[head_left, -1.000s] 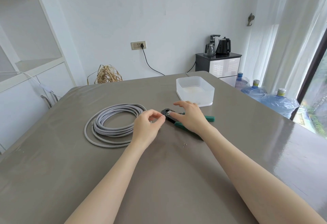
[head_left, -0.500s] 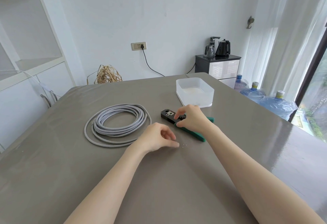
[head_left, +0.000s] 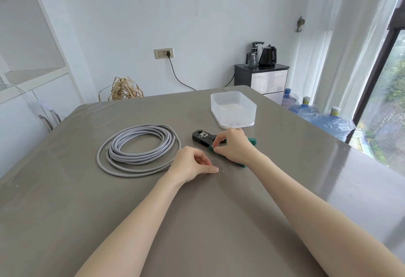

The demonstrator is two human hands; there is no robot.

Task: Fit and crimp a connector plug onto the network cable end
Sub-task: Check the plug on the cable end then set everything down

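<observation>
While the coiled network cable (head_left: pixel 140 148) is lying left on the table (head_left: pixel 219 222), the right hand (head_left: pixel 235 147) is gripping the crimping tool (head_left: pixel 202 137); the left hand (head_left: pixel 192 165), loosely curled, is touching a tiny plug (head_left: pixel 220 171) near open tabletop, clear of edges.

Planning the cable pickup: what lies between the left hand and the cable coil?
Head view: only bare table between the left hand and the cable coil.

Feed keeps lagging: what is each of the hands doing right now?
Left hand: curled on the table, fingertips by a tiny clear piece; contact unclear.
Right hand: gripping the crimping tool.
</observation>
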